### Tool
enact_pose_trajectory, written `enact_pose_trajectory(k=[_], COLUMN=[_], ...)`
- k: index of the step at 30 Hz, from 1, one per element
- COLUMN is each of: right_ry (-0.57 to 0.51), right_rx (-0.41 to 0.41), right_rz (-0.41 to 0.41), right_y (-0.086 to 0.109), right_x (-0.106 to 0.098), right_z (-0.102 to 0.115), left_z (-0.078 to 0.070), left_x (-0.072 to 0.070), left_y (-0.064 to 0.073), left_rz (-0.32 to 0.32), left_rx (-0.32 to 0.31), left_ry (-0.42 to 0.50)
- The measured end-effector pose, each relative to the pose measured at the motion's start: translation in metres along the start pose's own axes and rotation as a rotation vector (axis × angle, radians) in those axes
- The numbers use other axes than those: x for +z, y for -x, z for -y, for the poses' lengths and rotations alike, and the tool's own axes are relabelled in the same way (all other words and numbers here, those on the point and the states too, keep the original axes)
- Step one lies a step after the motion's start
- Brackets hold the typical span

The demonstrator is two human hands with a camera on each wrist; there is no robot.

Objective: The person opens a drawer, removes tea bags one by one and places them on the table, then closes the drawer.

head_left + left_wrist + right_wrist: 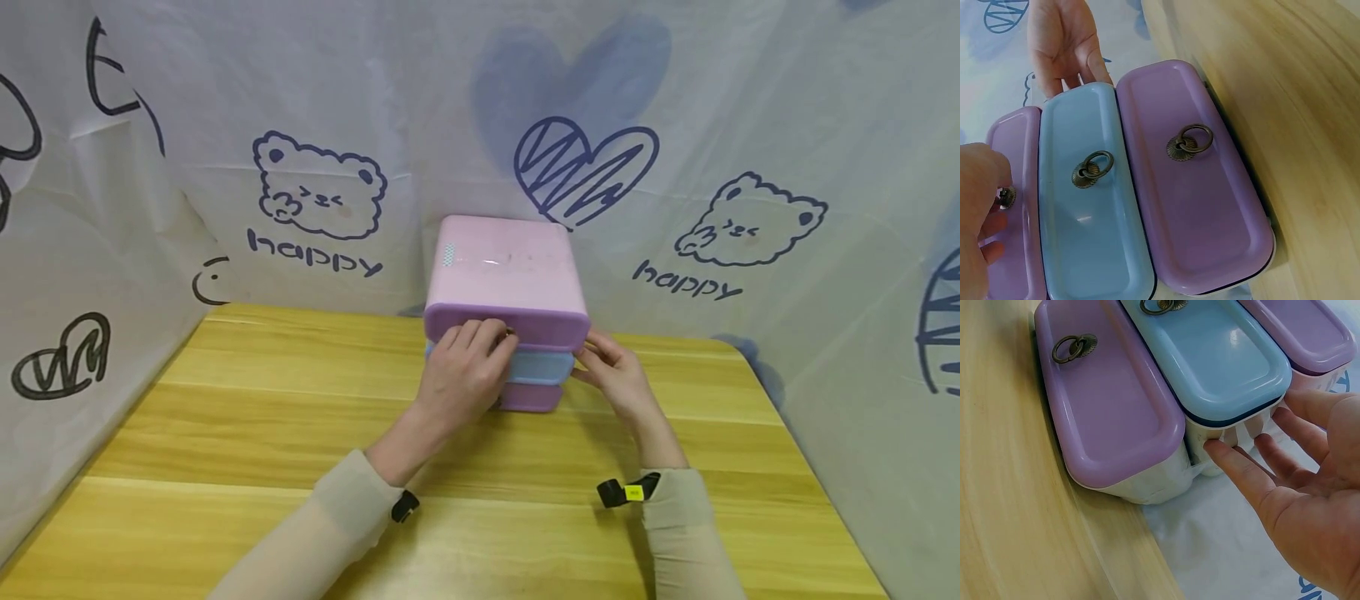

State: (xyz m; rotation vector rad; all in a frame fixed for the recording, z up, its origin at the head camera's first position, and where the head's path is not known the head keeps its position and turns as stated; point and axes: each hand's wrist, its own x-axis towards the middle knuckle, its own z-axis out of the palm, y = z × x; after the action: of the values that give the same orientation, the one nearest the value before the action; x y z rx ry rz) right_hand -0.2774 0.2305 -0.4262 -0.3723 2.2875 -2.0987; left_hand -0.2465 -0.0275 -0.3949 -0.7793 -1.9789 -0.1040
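Three-drawer cabinet (506, 262) near the back edge of the tabletop (300, 383).
The left hand (465, 368) pinches the pull (1007, 197) of the top drawer (550, 330); the right hand (624, 382), fingers extended, touches the cabinet's side.

Beige sleeves (686, 533), black wrist cameras (611, 493), yellow label (633, 493)
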Motion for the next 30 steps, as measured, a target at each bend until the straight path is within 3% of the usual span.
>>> enact_pose_trajectory(k=[14,30], right_ry=[0.027,0.049], right_rx=[0.016,0.042], right_rz=[0.001,0.001], right_y=[0.0,0.002], right_x=[0.001,-0.001], right_z=[0.001,0.003], left_z=[0.002,0.002], left_x=[-0.009,-0.017], left_y=[-0.001,0.003], left_rz=[0.037,0.015], left_rx=[0.039,0.061], left_ry=[0.153,0.205])
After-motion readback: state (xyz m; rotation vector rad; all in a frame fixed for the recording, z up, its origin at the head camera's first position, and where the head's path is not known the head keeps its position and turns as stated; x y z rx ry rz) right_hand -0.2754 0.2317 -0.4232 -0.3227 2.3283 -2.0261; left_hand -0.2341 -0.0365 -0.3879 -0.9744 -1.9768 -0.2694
